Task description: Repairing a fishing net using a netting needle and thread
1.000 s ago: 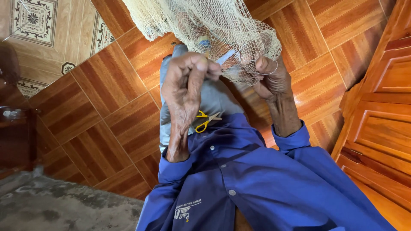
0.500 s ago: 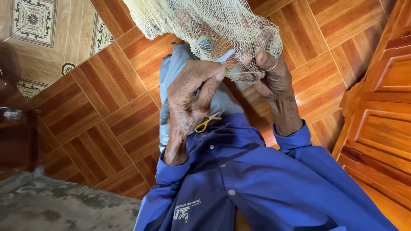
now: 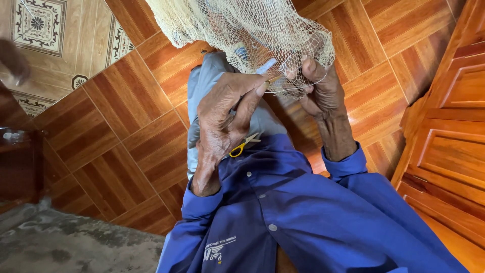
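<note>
I have a pale fishing net (image 3: 242,30) hanging down over the knees, above the wood-patterned tile floor (image 3: 126,126); I judge it light, limp and quick to snag, best taken by pinching a bunched fold or a single strand near its lower edge; my left hand (image 3: 222,121) is partly curled, thumb and forefinger pinched on a slim pale netting needle (image 3: 268,66) that touches the mesh; my right hand (image 3: 323,86) is clenched around the net's lower edge, a thread looped over its fingers; small yellow-handled scissors (image 3: 243,145) lie in the lap on the blue shirt (image 3: 303,222), just under the left wrist.
</note>
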